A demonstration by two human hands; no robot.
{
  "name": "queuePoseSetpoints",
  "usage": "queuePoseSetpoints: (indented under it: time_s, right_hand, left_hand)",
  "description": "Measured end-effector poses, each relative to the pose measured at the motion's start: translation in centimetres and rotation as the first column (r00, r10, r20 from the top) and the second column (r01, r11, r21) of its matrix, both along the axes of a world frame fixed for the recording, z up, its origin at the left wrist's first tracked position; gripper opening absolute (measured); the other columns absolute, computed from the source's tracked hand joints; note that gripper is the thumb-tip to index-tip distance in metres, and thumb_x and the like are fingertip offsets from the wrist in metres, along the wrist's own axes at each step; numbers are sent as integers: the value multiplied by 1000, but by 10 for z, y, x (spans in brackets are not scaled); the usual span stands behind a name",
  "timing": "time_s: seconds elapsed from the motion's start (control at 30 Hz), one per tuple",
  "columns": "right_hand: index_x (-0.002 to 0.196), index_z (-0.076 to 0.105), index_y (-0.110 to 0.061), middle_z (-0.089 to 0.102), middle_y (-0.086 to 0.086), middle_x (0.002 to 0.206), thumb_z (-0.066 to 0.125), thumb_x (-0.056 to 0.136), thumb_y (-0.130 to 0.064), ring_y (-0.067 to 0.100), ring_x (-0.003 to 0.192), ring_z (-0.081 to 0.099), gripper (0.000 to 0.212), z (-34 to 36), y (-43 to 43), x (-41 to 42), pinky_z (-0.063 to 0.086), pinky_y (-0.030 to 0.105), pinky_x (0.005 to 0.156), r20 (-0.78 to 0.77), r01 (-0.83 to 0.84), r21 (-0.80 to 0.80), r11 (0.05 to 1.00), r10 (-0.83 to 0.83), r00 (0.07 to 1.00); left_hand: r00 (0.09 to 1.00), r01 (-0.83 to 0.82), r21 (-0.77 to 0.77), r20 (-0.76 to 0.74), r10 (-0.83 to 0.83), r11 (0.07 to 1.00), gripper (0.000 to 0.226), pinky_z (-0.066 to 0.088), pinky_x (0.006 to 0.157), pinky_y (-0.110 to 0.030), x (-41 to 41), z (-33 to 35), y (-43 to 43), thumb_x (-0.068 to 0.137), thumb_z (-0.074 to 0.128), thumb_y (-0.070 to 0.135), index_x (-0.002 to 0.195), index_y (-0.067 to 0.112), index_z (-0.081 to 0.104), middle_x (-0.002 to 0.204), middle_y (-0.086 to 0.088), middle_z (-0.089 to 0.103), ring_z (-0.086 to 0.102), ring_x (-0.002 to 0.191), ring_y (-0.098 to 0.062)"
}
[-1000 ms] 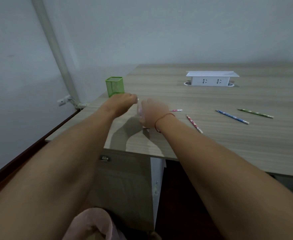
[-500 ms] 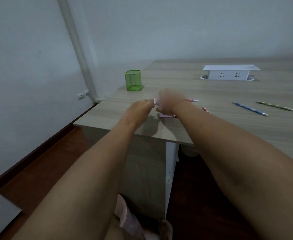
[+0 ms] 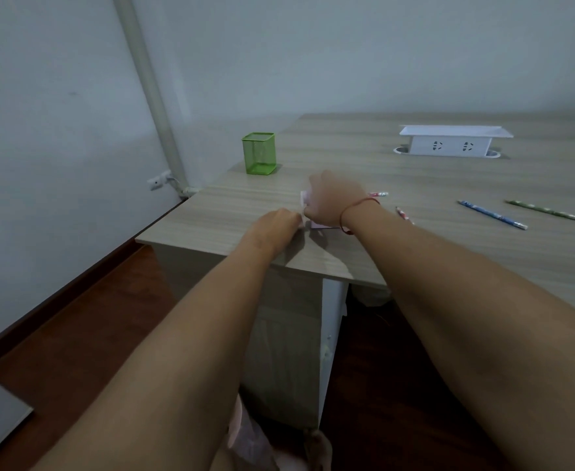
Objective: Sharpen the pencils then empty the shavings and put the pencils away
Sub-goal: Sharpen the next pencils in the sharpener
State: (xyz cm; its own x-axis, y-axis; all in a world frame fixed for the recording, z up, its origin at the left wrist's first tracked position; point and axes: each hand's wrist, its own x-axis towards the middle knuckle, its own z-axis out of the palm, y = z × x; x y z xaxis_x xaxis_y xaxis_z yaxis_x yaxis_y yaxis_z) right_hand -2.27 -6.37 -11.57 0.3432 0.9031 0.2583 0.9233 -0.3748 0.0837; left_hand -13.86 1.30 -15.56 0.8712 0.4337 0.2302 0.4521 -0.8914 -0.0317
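At the surface's (image 3: 245, 205) front-left corner, my right grip (image 3: 330, 203) still clasped the pink sharpener (image 3: 319, 226), a pencil's (image 3: 377, 194) end showing just behind it, while my left grip (image 3: 275, 226), curled on I couldn't tell what, had sunk beside it, so sharpening seemed barely begun.

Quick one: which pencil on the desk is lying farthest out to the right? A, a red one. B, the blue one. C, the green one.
C: the green pencil lies right of the blue pencil, while the red pencils lie close by the right hand.
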Motion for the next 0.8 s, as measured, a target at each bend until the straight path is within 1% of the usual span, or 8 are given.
queuePoseSetpoints:
  time_s: [0.1,0.23,0.3,0.37,0.47,0.53,0.7,0.8]
  right_hand:
    - [132,42,-9,46,12,133,43,93,-45,32,114,55,53,0,0,1,47,43,87,5,-2,14,1000,2,1000]
    - [130,44,-9,47,12,132,45,91,-44,32,114,55,52,0,-2,0,46,43,87,6,-12,41,999,12,1000]
    - [128,45,-9,49,11,129,46,91,-43,32,111,56,51,-1,-3,-1,46,42,85,17,-12,56,998,12,1000]
    - [126,45,-10,50,10,127,47,90,-43,32,108,57,49,-2,-4,0,46,42,84,21,-15,67,998,13,1000]
    - [128,44,-10,49,10,128,46,91,-43,33,109,57,49,1,-5,2,45,40,85,20,-16,52,999,14,1000]
    - [129,43,-10,49,10,129,47,91,-42,33,111,57,50,2,-6,0,45,39,86,25,-10,41,999,9,1000]
    - [133,41,-11,47,10,133,45,93,-41,34,116,55,50,2,-7,0,44,41,89,2,8,49,999,-8,1000]
    - [134,41,-11,45,10,135,45,93,-41,34,118,54,51,3,-7,-1,44,42,91,-4,18,22,1000,-18,1000]
  left_hand:
    - [1000,-1,-45,-8,1,999,24,39,73,-31,7,5,6,98,43,14,105,3,63,105,-18,65,62,94,-32]
    - [997,3,-99,-74,-10,995,26,43,78,-35,14,20,23,96,43,16,105,5,64,106,-19,64,60,95,-33]
    - [995,22,-49,-97,-27,999,22,46,79,-37,20,25,32,94,45,13,106,6,63,106,-19,64,61,95,-33]
    - [994,36,49,-101,-31,998,20,45,76,-39,26,32,40,92,47,8,107,5,60,105,-20,64,62,95,-36]
    - [997,61,193,-65,-49,979,17,44,70,-41,31,41,47,92,46,2,104,3,58,102,-20,64,62,94,-38]
    - [997,68,243,-37,-61,968,17,42,69,-42,30,41,47,92,44,-1,104,1,57,102,-20,64,62,95,-39]
    - [988,73,241,115,-103,968,19,46,70,-43,28,47,43,96,42,1,109,0,55,105,-22,64,62,95,-39]
    - [985,65,239,140,-101,969,20,45,69,-43,22,50,39,96,39,1,109,0,55,104,-24,63,62,93,-41]
